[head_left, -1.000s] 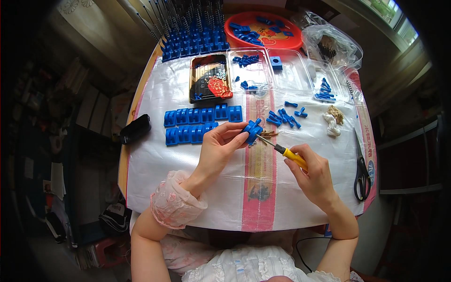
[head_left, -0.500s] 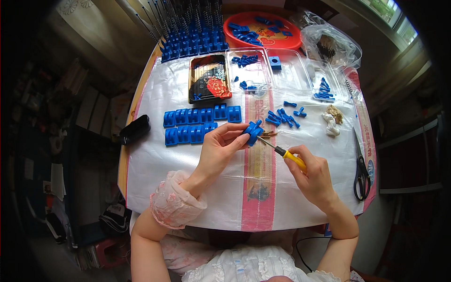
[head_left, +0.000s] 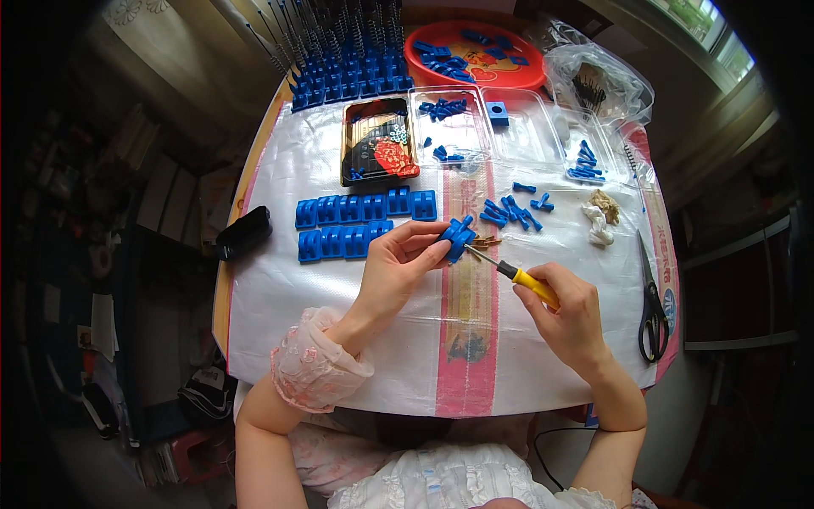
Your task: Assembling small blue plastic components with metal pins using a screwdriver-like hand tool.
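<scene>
Between the thumb and fingers of my left hand (head_left: 397, 261) is a small blue plastic part (head_left: 459, 237), held above the middle of the table. My right hand (head_left: 563, 310) grips the yellow handle of a screwdriver (head_left: 536, 288). Its metal shaft slants up and left, and the tip meets the lower right side of the blue part. Several brass-coloured pins (head_left: 485, 242) lie just behind the shaft. Two rows of blue plastic brackets (head_left: 362, 208) stand to the left of the held part. Loose blue levers (head_left: 509, 212) lie beyond it on the right.
At the back left stand blue pieces with upright springs (head_left: 348, 68). A red tray (head_left: 415, 64), a black box (head_left: 348, 140) and a clear plastic container (head_left: 532, 153) line the far side. Scissors (head_left: 653, 322) lie at the right edge, a black case (head_left: 244, 234) at the left.
My right hand and the screwdriver handle have shifted slightly to the right, and the handle looks turned a little. My left hand keeps the blue part in the same place.
</scene>
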Motion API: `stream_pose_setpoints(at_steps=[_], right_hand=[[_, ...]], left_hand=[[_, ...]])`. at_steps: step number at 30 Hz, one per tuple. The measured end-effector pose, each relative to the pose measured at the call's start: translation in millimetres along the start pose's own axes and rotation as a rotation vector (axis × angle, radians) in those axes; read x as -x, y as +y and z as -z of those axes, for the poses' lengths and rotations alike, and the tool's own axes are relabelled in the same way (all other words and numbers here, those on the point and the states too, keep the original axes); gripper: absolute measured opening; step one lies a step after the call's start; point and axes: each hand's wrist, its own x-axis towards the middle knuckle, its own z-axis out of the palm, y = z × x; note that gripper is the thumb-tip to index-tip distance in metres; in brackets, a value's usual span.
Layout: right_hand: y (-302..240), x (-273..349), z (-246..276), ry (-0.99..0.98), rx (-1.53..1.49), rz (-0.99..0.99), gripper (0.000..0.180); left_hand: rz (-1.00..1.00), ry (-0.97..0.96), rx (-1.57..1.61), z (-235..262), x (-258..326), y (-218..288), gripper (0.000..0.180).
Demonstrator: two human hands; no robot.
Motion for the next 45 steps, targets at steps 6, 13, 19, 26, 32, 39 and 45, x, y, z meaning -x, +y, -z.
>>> stream_pose_setpoints(at_steps=[6,13,19,26,32,39,45], right_hand=[[-2.4,0.8,1.5,-0.038,0.034,-0.027,0.017],[-1.2,0.0,0.8,-0.019,0.041,-0.004,0.017],[1.6,-0.6,-0.3,0.033,0.053,0.079,0.019],[-1.4,1.3,-2.3,0.004,-0.03,0.023,0.018],[-4.8,0.7,0.6,-0.067,-0.166,-0.092,0.018],[-6.7,-0.9,3.6,-0.102,-0.295,-0.18,0.017],[-7.4,-1.0,4.5,-0.111,-0.311,-0.2,0.018]], left_hand=[[-0.004,0.005,-0.006,0.1,0.0,1.3,0.027],[-0.017,0.01,0.009,-1.4,0.2,1.7,0.031],[0.003,-0.005,-0.012,-0.4,-0.2,-1.1,0.033],[-0.031,-0.015,0.01,-1.3,0.4,-1.5,0.033],[-0.051,-0.023,-0.021,-1.7,0.7,-0.5,0.033],[-0.072,-0.024,-0.04,-2.3,1.1,-0.4,0.033],[-0.08,-0.025,-0.027,-1.9,0.8,-2.8,0.033]])
